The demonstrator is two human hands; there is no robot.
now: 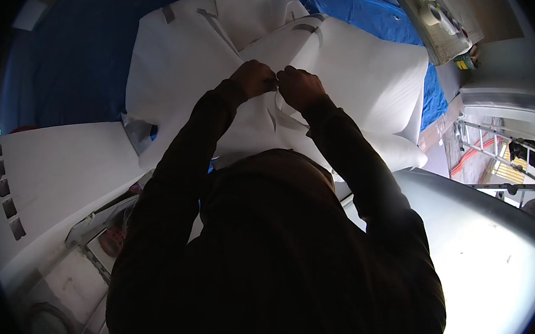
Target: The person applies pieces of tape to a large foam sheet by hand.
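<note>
A large white sheet (190, 66) lies in folds in front of me, with strips of grey tape stuck to it. My left hand (254, 79) is closed in a pinch near the middle of the sheet. Almost touching it, my right hand (301, 88) is closed too, fingertips facing the left ones. A creased edge of the sheet runs down from between the two hands, and both appear to grip it. The fingertips are dark, so any small thing between them cannot be made out.
Blue tarp (71, 69) spreads behind the sheet. Rolls of tape (430, 14) sit on a board at the upper right. A metal ladder (498, 142) stands at the right. On the left is a white panel (73, 176) with several dark patches along its edge.
</note>
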